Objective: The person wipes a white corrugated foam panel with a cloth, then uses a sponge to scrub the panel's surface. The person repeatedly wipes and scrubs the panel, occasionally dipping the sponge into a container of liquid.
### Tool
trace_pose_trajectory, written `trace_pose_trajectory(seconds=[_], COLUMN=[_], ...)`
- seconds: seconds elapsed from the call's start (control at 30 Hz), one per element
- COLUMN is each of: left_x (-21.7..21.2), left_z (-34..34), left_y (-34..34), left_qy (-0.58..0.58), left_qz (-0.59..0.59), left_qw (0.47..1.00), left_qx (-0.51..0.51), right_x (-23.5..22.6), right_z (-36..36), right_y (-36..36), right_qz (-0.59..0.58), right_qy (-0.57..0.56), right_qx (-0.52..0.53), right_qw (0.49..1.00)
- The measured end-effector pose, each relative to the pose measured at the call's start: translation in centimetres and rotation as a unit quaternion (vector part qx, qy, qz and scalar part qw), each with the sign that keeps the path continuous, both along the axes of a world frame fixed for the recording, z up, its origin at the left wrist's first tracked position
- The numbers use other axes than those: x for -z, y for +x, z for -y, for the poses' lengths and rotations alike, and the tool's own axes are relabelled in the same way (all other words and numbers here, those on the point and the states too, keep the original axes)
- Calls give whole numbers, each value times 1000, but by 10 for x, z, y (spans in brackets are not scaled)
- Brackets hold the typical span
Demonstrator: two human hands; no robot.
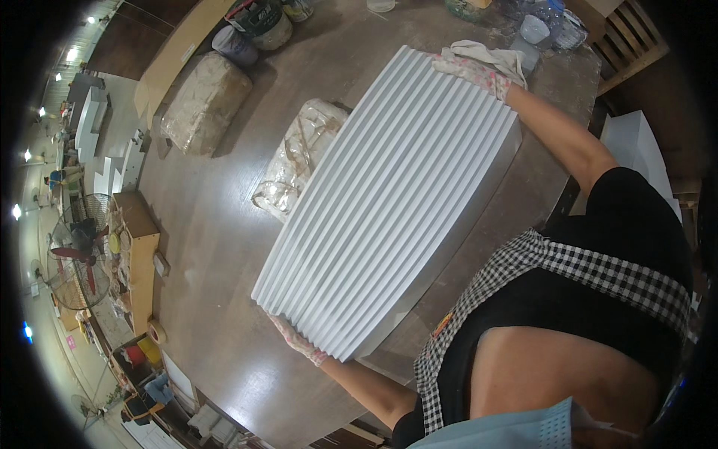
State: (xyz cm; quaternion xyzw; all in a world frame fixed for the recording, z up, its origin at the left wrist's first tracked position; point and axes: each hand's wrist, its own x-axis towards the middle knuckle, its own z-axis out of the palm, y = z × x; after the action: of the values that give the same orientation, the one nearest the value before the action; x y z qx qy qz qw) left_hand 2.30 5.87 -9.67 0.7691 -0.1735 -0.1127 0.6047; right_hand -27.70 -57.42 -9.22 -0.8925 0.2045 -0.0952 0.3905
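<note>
A large white ribbed panel (389, 202), with long parallel ridges on its upper face and a plain side wall, spans the middle of the table at a slant. My left hand (298, 341), in a pink-patterned white glove, grips its lower-left end, with the fingers partly hidden by the panel. At the opposite end my right hand (471, 75), gloved alike, is closed on the edge. A crumpled white cloth (490, 58) lies just beyond that hand. Close to the panel's far side rests a plastic-wrapped whitish bundle (295, 165).
The brown table (202, 247) carries a plastic-wrapped block (207, 105), dark tubs (262, 26) and clear cups (534, 30) along its far side. A tape roll (155, 331) sits near the left edge. Beyond stand a wooden shelf (142, 269) and a caged fan (81, 251).
</note>
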Motion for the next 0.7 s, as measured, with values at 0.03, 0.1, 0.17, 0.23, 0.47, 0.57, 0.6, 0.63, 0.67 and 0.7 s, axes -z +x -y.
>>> trace_pose_trajectory(seconds=[0.03, 0.1, 0.17, 0.23, 0.47, 0.57, 0.6, 0.63, 0.67, 0.7], left_x=[-2, -9, -16, -20, -29, -36, -38, -39, -39, -39], left_z=[2, 8, 15, 20, 26, 31, 32, 34, 35, 36], left_y=[-1, -1, -3, -4, 1, 1, 0, -1, 0, 0], left_qy=[27, 71, 52, 12, 55, -16, -51, 2, 47, 86], left_qz=[-18, -36, -65, -90, -105, -136, -131, -147, -148, -111], left_qw=[999, 995, 994, 993, 990, 988, 989, 985, 982, 985], left_qx=[-21, -61, -71, -79, -75, -74, -52, -89, -103, -102], right_x=[2, 3, 2, 1, 0, -13, -20, -28, -37, -46], right_z=[1, 2, 4, 7, 15, 5, -2, -9, -16, -24], right_y=[1, 2, 2, -1, -21, -18, -15, -11, -7, -3], right_qz=[31, 57, 84, 134, -76, -107, -108, -110, -113, -115], right_qy=[95, 202, 295, 363, -208, -229, -191, -149, -106, -62], right_qx=[5, 16, 2, -7, -76, -94, -69, -46, -22, 2], right_qw=[995, 978, 952, 922, 972, 963, 973, 982, 988, 991])
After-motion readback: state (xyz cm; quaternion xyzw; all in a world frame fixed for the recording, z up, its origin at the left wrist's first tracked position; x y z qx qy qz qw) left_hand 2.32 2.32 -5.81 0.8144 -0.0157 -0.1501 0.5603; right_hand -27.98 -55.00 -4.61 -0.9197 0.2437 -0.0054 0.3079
